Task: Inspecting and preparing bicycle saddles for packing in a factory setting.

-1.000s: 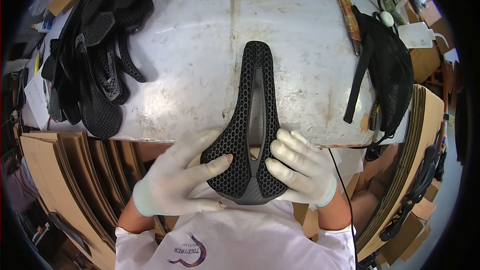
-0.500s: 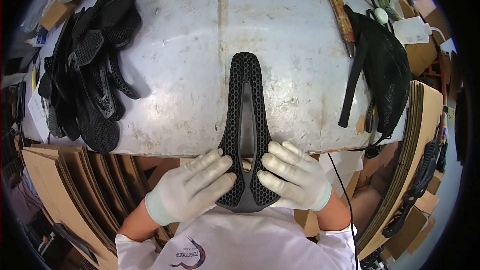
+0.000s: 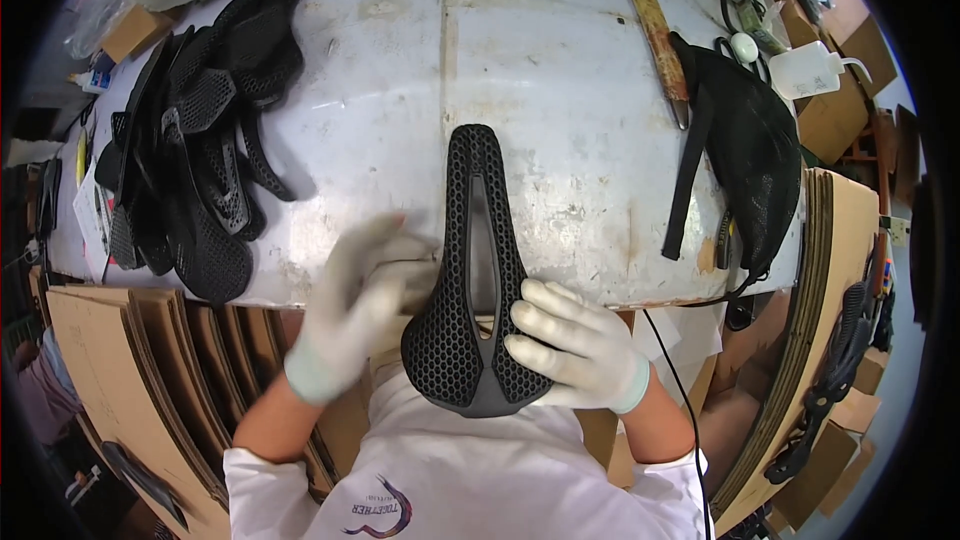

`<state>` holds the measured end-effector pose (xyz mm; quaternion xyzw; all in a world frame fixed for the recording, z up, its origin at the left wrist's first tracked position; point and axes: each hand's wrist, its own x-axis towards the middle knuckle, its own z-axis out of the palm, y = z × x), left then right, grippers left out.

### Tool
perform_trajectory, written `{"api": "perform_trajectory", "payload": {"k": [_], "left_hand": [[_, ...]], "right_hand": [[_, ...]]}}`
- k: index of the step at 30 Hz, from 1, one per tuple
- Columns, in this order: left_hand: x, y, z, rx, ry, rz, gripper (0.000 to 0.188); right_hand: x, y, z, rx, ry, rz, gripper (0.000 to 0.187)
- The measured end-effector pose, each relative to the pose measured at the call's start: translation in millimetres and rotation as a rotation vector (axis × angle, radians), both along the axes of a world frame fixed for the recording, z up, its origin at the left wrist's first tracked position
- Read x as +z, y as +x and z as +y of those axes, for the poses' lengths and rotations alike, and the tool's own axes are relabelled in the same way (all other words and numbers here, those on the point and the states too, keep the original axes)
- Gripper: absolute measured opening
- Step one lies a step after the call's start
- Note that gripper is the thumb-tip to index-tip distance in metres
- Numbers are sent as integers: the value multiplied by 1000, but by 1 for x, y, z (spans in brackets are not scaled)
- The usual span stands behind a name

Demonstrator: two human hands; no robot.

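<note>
A black bicycle saddle with a honeycomb lattice top and a long central slot lies in front of me, its narrow nose pointing away over the table. The wide rear end overhangs the table's near edge, by my white shirt. My right hand, in a white glove, grips the saddle's right wing, fingers on top and the thumb out of sight. My left hand, gloved as well and blurred by motion, is off the top of the saddle, beside its left edge. Its fingers look apart and nothing shows in them.
Several black lattice saddle covers are heaped on the white table at left. On the right lie a worn wooden-handled tool, a black mesh bag and a white squeeze bottle. Cardboard sheets stand below; a cable hangs at right.
My left hand has let go of the saddle's left wing and swung up and left. The saddle has shifted slightly left and tilted, still in my right hand.
</note>
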<state>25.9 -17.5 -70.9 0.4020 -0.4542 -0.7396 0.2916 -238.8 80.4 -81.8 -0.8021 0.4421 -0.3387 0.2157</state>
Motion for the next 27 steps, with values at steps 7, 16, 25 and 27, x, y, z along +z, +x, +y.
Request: {"api": "perform_trajectory", "payload": {"k": [7, 16, 25, 27], "left_hand": [[32, -37, -54, -293, 107, -200, 64], [10, -4, -4, -230, -194, -206, 76], [40, -3, 36, -356, 150, -190, 83], [34, -6, 42, -462, 84, -164, 83]], "right_hand": [[-2, 0, 5, 103, -101, 110, 32], [2, 9, 31, 154, -144, 66, 29], [25, 34, 24, -276, 743, -855, 50], [5, 23, 19, -79, 909, -777, 49]]}}
